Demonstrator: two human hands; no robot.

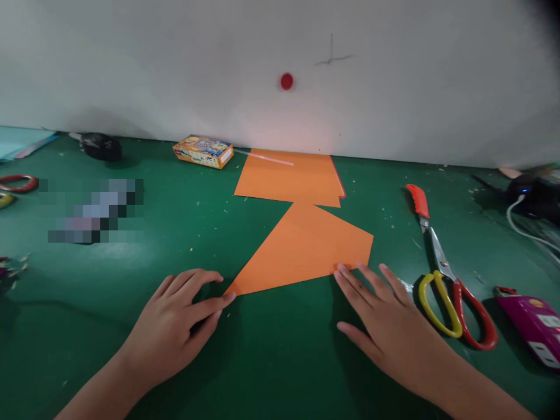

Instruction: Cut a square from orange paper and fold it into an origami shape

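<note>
rested the left hand (177, 321) half-curled at the pointed left corner of the orange paper (310, 242), forefinger touching it; could not tell whether pinching it with the thumb. spread the right hand (380, 315) wide, palm down, fingertips touching the paper's near edge toward the right. had the paper on the green worktop (280, 373), between and just beyond the hands, far end meeting a set of orange sheets (289, 181). saw at the right side a magenta object (531, 326) and, nearer the right hand, scissors (444, 280) with one yellow and one red handle, blades pointing away toward a red-orange piece (417, 201). noticed at the left a blocky, blurred object (102, 204). found farther off a clear strip (273, 159) lying across the orange sheets, a small patterned box (203, 151) just beside, a black object (101, 146) farther left, and, at far right, a dark device (527, 192) with a blue light. faced a pale wall (175, 70) bearing a red disc (286, 81).
</note>
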